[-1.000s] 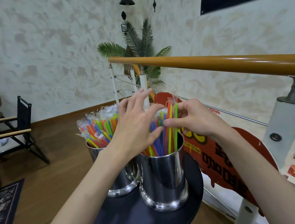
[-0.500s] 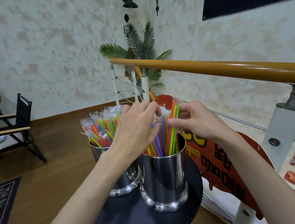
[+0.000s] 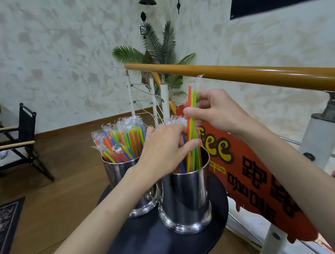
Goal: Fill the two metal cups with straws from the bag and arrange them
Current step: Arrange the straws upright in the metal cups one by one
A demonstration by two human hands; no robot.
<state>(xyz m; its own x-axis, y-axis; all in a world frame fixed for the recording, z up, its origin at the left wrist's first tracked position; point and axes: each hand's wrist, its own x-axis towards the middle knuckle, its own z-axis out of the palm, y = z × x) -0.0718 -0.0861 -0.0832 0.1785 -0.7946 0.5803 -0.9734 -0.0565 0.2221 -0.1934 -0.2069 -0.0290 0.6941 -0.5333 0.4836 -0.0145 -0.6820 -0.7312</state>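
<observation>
Two shiny metal cups stand on a small round black table (image 3: 145, 248). The left cup (image 3: 118, 175) is packed with wrapped coloured straws (image 3: 123, 142). The right cup (image 3: 187, 196) holds more straws. My right hand (image 3: 215, 110) pinches a few straws (image 3: 191, 108), orange, yellow and green, lifted partway above the right cup with their lower ends still inside it. My left hand (image 3: 162, 147) lies over the right cup's mouth, its fingers spread among the remaining straws and hiding most of them. No bag is in view.
A wooden handrail (image 3: 259, 76) on white posts runs behind the table, with a red coffee-shop sign (image 3: 254, 180) hanging on it at the right. A black folding chair (image 3: 16, 144) stands at the left, a dark rug (image 3: 1, 228) below it. A potted palm (image 3: 160, 50) fills the far corner.
My right hand has risen, drawing a few straws up out of the right cup. My left hand has dropped lower onto the straws left in that cup.
</observation>
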